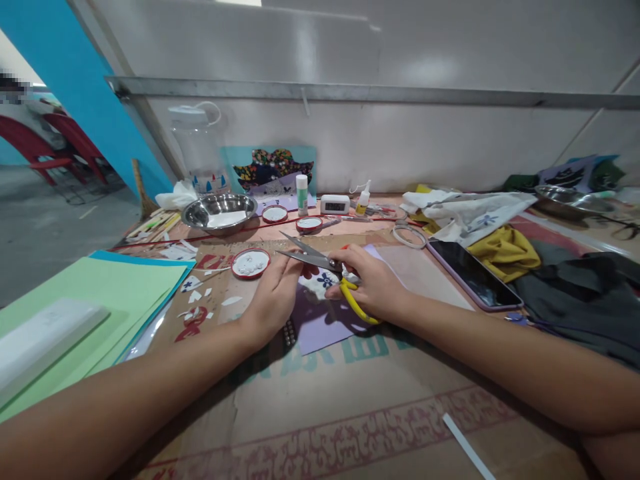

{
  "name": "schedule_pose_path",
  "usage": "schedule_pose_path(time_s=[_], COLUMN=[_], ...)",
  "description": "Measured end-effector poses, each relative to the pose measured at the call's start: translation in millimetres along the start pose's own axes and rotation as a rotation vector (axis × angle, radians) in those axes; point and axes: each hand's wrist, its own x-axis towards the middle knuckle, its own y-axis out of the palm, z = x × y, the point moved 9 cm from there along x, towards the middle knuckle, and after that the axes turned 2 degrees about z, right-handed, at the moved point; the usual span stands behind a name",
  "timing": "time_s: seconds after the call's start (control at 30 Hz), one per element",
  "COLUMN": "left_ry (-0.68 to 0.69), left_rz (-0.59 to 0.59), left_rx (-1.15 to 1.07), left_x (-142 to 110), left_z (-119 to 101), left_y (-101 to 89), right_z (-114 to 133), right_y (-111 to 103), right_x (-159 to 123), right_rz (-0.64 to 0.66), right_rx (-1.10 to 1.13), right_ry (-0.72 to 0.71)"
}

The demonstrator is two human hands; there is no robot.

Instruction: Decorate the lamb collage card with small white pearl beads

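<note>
My right hand (373, 283) is closed around the yellow handles of a pair of scissors (314, 259). Their blades stand apart and point left, across the fingertips of my left hand (275, 287). Those left fingers are bent together, and the blades partly hide them, so what they grip is unclear. Just below the blades is a piece of white cloth with a dark blue flower (326, 280); I cannot tell whether it is held or lies loose. Purple paper (320, 327) lies beneath both hands on the printed cardboard (280, 413).
Red-rimmed lids (251, 264) with white bits, a metal bowl (220, 212), a glue stick (302, 195) and a small digital clock (335, 205) stand behind. Green paper (125, 293) with a white case (50, 340) lies left; a phone (473, 272) and cloths (505, 253) lie right.
</note>
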Motion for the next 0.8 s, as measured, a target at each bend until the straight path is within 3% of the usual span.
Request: schedule_pose_path(time_s=[0.47,0.8], left_ry=[-0.008,-0.01], left_rz=[-0.006,-0.021], left_rx=[0.021,-0.08], left_x=[-0.2,2.1], left_z=[0.5,0.1], left_y=[-1.2,-0.5], right_z=[0.9,-4.1], right_y=[-3.0,-2.2], right_x=[0.3,0.2], right_rz=[-0.018,0.001], right_rx=[-0.026,0.053], right_ry=[-0.007,0.049])
